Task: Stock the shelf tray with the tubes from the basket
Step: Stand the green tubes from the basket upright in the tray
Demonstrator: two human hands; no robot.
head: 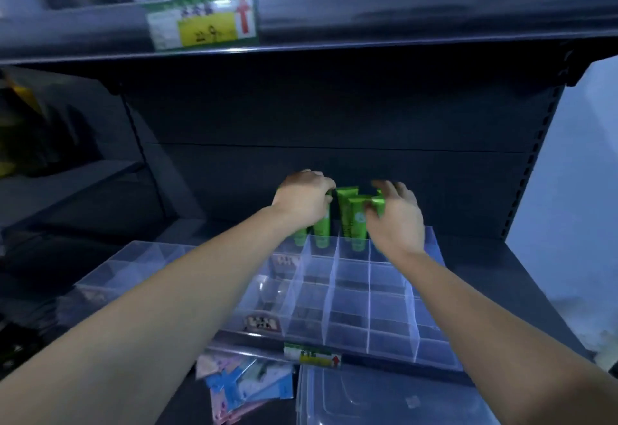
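Packets [240, 388] in pink and blue lie blurred on the lower shelf at bottom left, and high above them a green and yellow price label [202, 18] sits on the edge of the upper shelf. My left hand [302, 199] reaches to the back row of the clear divided tray [329, 304], fingers curled round the top of a green tube [321, 229] that stands upright in a back compartment, with another tube [300, 237] just beside it, half hidden under my wrist. Two more tubes [347, 214] stand upright in the next compartment to the right. My right hand [396, 220] is loosely spread, yet its thumb and fingers pinch the crimped end of a further green tube [378, 204] over the back right compartment. A clear plastic pack [368, 398] lies below the tray's front edge
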